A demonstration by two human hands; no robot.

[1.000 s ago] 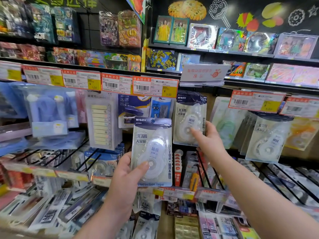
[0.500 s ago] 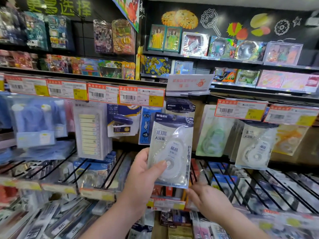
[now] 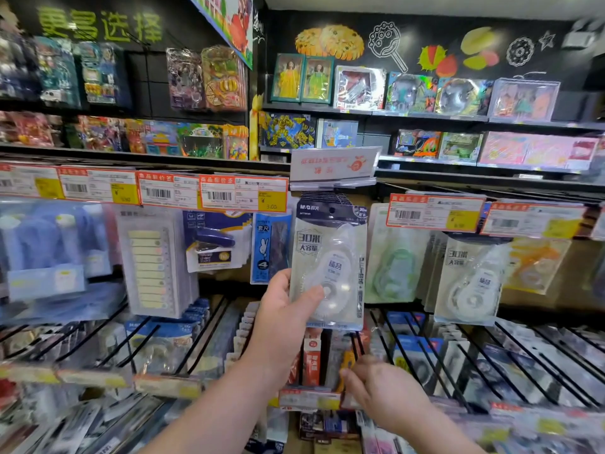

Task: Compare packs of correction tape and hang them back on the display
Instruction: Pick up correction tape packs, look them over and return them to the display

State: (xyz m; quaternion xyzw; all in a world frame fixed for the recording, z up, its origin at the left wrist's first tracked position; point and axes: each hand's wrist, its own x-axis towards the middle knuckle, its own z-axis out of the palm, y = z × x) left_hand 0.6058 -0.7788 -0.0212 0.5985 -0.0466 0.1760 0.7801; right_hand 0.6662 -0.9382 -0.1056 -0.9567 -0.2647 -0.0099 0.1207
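Observation:
My left hand (image 3: 284,317) grips a clear blister pack of white correction tape (image 3: 329,257) with a dark blue header, thumb across its front. The pack is raised against the row of identical packs on the display hook, its hang hole level with the hook. Below it, my right hand (image 3: 381,389) hovers low with loosely curled fingers near the lower rack and holds nothing. Another white correction tape pack (image 3: 469,283) hangs to the right, and a greenish one (image 3: 393,270) hangs between them.
Orange and yellow price tags (image 3: 244,193) run along the hook rail. Sticky notes (image 3: 150,267), a stapler pack (image 3: 212,244) and a blue ruler pack (image 3: 270,247) hang at left. Black wire racks (image 3: 491,355) of stationery slope below. Toy boxes (image 3: 360,88) fill the upper shelves.
My left hand carried the pack rightward and up to the hook of matching packs. My right hand left the hanging packs and dropped down to the lower rack.

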